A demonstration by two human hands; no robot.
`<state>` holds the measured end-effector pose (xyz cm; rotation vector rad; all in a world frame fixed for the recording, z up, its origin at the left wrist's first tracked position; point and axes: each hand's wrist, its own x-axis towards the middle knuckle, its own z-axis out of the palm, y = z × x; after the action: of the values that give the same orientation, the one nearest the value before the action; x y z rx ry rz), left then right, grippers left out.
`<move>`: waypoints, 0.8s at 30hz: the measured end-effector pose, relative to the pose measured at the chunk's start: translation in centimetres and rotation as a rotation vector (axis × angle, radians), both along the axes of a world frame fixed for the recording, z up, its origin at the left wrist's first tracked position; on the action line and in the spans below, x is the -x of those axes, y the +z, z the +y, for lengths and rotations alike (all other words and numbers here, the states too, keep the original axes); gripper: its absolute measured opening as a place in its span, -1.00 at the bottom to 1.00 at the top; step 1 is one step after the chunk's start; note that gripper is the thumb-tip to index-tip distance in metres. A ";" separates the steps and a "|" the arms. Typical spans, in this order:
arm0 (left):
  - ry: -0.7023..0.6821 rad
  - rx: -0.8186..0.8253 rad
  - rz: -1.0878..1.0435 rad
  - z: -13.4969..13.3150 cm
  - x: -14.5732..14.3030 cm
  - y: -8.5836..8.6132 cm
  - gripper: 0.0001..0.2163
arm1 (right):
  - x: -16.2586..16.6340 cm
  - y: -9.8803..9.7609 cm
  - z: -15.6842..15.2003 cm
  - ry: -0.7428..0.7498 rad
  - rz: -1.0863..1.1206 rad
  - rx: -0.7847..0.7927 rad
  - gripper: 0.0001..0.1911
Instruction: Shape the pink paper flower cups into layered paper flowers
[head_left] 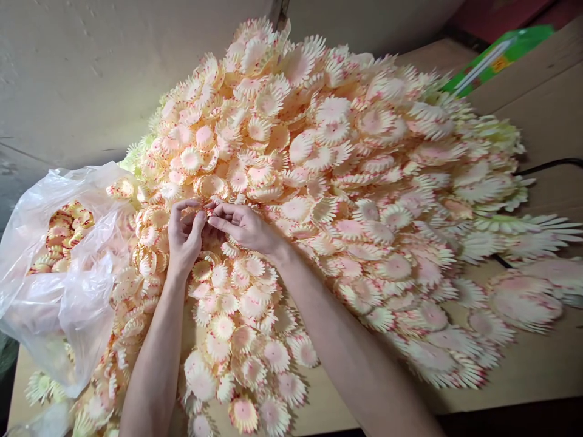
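Note:
A large heap of cream and pale pink flower-petal pieces [328, 152] with fringed, red-flecked edges spreads across the table. At the front left of this heap, my left hand [186, 233] has its fingers curled and its thumb raised against them. Close beside it, my right hand [241, 226] pinches thumb and forefinger together, its fingertips nearly meeting those of the left. Whatever small thing lies between the fingertips is too small to make out against the petals. A smaller cluster of petal pieces [246, 340] lies below my hands, between the forearms.
On the left, a translucent plastic bag [86, 303] holds more petal pieces. A green packet [498, 57] lies at the back right by brown cardboard [537, 91]. A black cable [551, 164] runs at the right. The pale wall [91, 73] rises behind the wooden table [523, 370].

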<state>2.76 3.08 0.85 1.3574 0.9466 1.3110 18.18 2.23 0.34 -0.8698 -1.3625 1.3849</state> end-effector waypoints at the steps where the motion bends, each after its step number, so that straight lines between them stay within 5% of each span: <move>1: 0.002 0.000 -0.008 0.0 0.1 0.0 -0.80 | 0.0 0.0 0.0 0.002 0.002 0.004 -0.69; 9: -0.100 -0.043 -0.027 0.3 0.4 -0.4 -0.89 | 0.2 0.1 -0.4 -0.013 0.130 0.121 -0.71; 16: 0.067 -0.222 0.140 0.5 0.3 -0.2 -0.88 | 0.3 0.2 -0.4 -0.085 0.121 0.023 -0.70; 24: 0.160 -0.026 -0.040 0.6 0.5 -0.7 -0.94 | 0.4 0.7 -0.5 -0.117 0.004 -0.003 -0.69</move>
<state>2.30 3.68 0.11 1.2913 1.0308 1.4699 17.82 1.73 1.02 -0.9295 -1.2898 1.2939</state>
